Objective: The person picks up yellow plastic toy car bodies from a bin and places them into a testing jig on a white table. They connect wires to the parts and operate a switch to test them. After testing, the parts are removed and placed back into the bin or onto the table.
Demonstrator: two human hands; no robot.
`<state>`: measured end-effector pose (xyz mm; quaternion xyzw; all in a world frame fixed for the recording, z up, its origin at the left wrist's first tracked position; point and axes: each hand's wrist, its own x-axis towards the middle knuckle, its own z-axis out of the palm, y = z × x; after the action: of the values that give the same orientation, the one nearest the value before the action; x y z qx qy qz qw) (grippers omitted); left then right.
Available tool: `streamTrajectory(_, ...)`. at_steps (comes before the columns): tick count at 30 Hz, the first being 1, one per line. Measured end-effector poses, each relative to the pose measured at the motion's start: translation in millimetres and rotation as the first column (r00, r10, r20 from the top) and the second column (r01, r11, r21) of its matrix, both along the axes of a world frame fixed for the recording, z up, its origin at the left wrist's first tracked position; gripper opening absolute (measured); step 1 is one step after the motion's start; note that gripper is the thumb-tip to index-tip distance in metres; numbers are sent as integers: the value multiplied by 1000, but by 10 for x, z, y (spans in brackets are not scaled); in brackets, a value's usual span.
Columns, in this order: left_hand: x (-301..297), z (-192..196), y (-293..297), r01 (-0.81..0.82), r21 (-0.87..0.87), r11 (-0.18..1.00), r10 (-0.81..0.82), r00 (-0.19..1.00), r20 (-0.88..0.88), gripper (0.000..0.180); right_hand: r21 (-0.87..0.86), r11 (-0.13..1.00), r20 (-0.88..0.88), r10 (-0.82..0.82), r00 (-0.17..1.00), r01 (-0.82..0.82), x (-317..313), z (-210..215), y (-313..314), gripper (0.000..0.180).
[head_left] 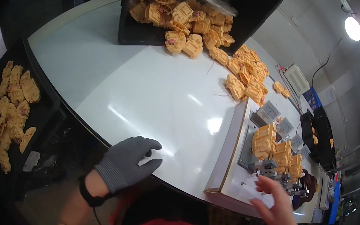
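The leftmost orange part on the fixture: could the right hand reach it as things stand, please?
Probably yes: the right hand looks empty and is close by, though metal blocks between it and the orange part may partly block the way.

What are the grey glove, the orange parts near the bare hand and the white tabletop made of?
Grey glove: probably knitted fabric, matte, with a ribbed cuff.
Orange parts: likely moulded plastic, mostly dull, all one colour with shaped ridges.
White tabletop: glossy, since light glares off it; maybe laminate, but that's unsure.
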<state>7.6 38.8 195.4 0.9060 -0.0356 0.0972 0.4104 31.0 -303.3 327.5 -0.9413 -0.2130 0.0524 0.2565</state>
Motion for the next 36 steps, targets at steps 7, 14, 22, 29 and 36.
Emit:
streamTrajectory(7,748,535,887,-55,-60,997,33,947,-319,60,-294,932,518,340,785,-210,1174,1335,827,35)
streamTrajectory(14,1787,272,1223,-426,301,853,508,808,-299,103,-365,908,809,420,412,-208,2635,1703,1926,43)
streamTrajectory(22,1926,370,1117,-375,510,774,624,591,-511,121,-226,935,953,270,136,-272,3428,1826,3277,54)
streamTrajectory(29,1944,361,1136,-335,531,778,611,598,-518,127,-285,936,857,345,383,-207,3637,1796,3855,51)
streamTrajectory(36,1942,325,1205,-311,515,799,582,615,-531,129,-225,926,861,335,383,-304,3742,1762,3833,43)
